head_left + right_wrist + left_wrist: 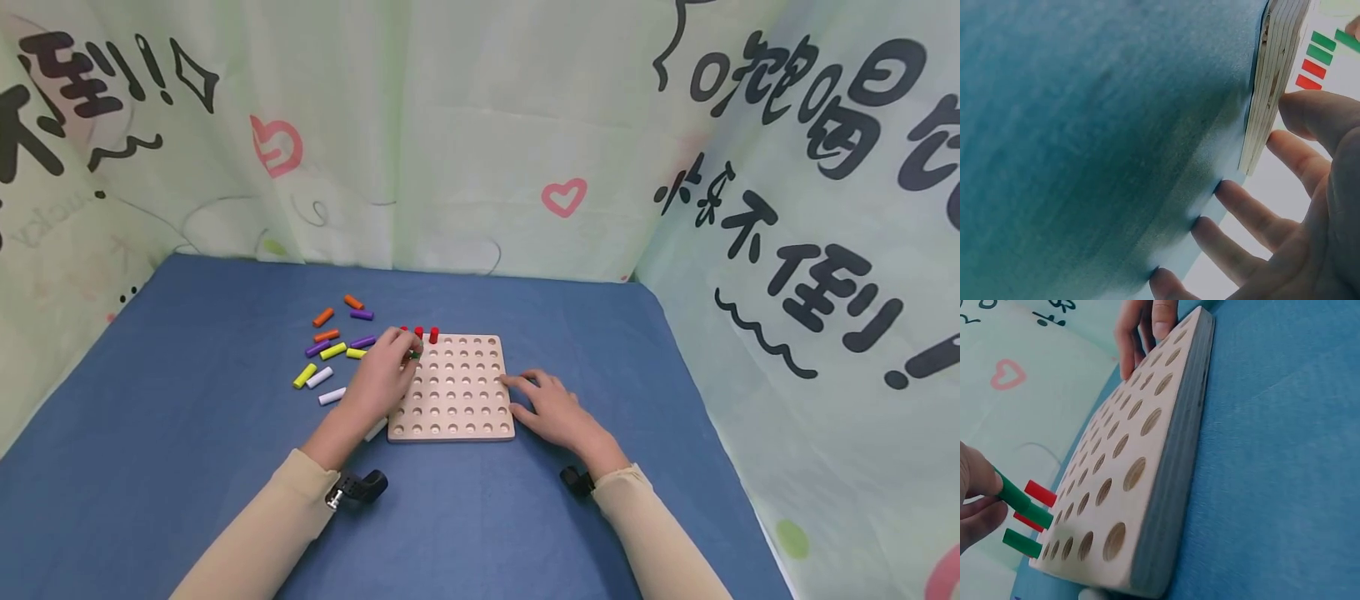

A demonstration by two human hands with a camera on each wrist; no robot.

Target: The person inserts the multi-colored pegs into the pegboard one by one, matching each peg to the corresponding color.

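My left hand (384, 375) is over the back left part of a pale wooden pegboard (453, 396) with rows of round holes. Its thumb and fingers pinch a green peg (1013, 490), held near the standing pegs. Two other green pegs (1319, 54) stand in the board, beside upright red pegs (434, 335) in the back row. My right hand (551, 408) lies at the board's right side, fingers spread. Its thumb and index finger touch the board's edge, while the other fingertips rest on the cloth.
Loose pegs lie left of the board: orange pegs (323, 317), purple pegs (362, 315), yellow pegs (333, 351) and white pegs (319, 377). A white peg (376, 430) lies partly hidden by the left forearm. Blue cloth (480, 517) covers the table, with printed curtains (480, 150) around it.
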